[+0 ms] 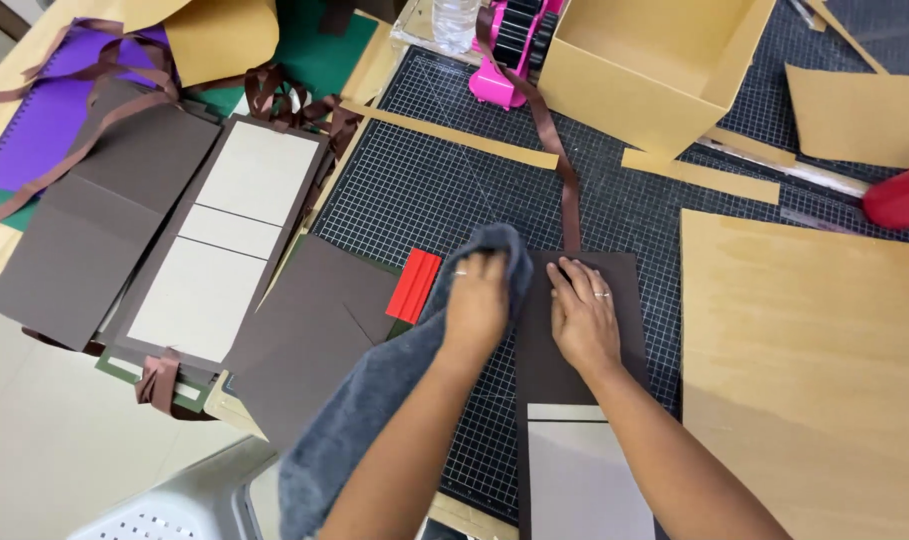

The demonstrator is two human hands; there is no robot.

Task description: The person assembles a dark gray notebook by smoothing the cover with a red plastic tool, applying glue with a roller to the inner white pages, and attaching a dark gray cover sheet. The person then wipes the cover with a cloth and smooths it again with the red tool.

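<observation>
Lower centre of frame: left hand [477, 300] is closed on a grey cloth [374, 400], pressing it against the left edge of a dark brown sheet [584, 300]; right hand [582, 318] lies open and flat on that sheet, fingers spread, holding nothing, pinning it down. Sheet sits on the black gridded cutting mat [424, 190], centre-bottom, with a pale grey board [584, 480] showing below it toward the bottom edge. A brown ribbon [559, 150] runs from the sheet's top edge up toward the pink tape dispenser [509, 55] at top centre. Step in hand looks like smoothing or wiping the brown covering down with the cloth while the other hand steadies it; further strokes would likely call for even pressure and keeping the sheet from sliding on the board. A red flat tool [412, 285] lies just left of the cloth. Left of frame: a brown cover with pale panels [224, 240], more brown sheets, a purple sheet [44, 120] at upper left. Open cardboard box [654, 70] at upper right, kraft strips near it, a big kraft board [804, 370] at right. Crowded craft worktable; pale floor at lower left.
</observation>
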